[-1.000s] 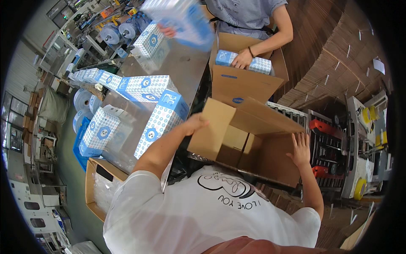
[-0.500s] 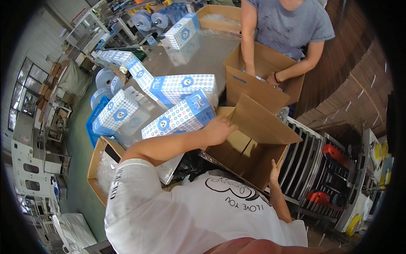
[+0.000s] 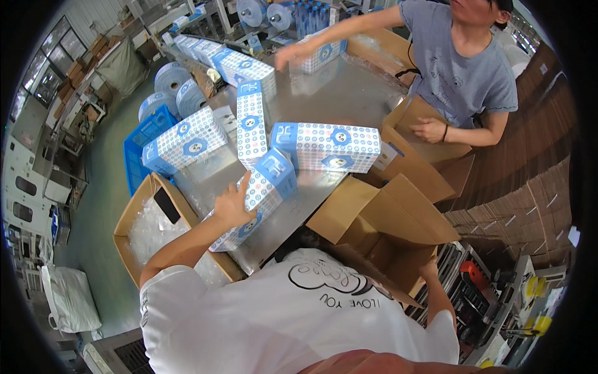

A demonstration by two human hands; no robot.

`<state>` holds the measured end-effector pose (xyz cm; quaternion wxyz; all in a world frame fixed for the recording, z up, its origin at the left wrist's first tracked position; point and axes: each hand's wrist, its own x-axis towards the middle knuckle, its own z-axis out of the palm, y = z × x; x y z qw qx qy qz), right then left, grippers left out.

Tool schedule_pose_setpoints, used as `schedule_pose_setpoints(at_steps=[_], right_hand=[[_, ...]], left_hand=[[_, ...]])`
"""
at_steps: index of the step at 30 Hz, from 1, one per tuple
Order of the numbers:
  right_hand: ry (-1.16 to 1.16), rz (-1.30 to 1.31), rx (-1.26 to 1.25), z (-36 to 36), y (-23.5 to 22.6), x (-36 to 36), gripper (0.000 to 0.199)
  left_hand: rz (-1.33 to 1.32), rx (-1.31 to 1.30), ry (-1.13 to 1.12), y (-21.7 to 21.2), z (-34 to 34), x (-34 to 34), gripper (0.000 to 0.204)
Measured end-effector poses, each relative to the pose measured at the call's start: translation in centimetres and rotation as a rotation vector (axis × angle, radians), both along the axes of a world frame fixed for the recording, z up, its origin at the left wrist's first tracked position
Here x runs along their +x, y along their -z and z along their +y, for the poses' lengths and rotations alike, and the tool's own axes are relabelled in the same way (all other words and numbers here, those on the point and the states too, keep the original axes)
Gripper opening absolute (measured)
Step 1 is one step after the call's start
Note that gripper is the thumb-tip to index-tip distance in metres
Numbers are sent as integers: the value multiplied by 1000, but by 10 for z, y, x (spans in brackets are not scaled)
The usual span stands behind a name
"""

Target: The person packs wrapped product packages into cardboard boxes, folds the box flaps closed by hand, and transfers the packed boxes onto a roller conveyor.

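My left hand [image 3: 232, 206] lies over a long blue-and-white patterned pack [image 3: 278, 172] at the table's near edge, fingers spread against its side. At the near right, my right hand [image 3: 430, 269] grips the rim of an opened cardboard box [image 3: 398, 215] with raised flaps; the fingers are partly hidden. Inside, the visible part of the box shows bare brown walls. Just beyond my left hand lie another patterned pack [image 3: 327, 146] crosswise and one [image 3: 251, 124] lengthwise. To the left, a further pack [image 3: 187, 142] rests by a blue crate [image 3: 140, 140].
Across the metal table [image 3: 299, 100], a co-worker [image 3: 458, 56] reaches one arm toward a pack [image 3: 321, 57]; the other hand is at a second carton [image 3: 414, 159]. A carton of clear plastic [image 3: 149, 234] stands at my left. Stacked flat cardboard [image 3: 523, 218] and a roller rack [image 3: 448, 262] are right.
My left hand has left the cardboard box and moved left onto the pack. The co-worker has drawn one arm out of the second carton and stretched it across the table. My view has shifted.
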<state>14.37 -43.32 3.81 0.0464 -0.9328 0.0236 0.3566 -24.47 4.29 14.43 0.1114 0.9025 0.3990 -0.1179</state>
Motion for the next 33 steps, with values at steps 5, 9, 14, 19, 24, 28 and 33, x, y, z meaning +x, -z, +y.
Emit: schedule_pose_setpoints(at_steps=[5,9,14,19,24,28,33], right_hand=[[-79,-119,-30,-39,35,32,33],[-149,-328,-89,-79,54,47,24],[-462,-337,129,26,1,-8,71],[-62,280,689,170,-3,-37,91],[90,541,806,220,99,-56,46],[162,648,769,237,90,-41,44],[239,593,889,297,87,-60,52]], left_hand=[[29,63,-82,3,-1,11,108],[118,35,-113,-2,-2,26,112],[164,90,-148,3,5,36,116],[178,45,-144,2,3,59,112],[147,26,-143,6,3,63,110],[-18,78,-133,21,5,44,102],[68,-30,-58,-4,18,25,69]])
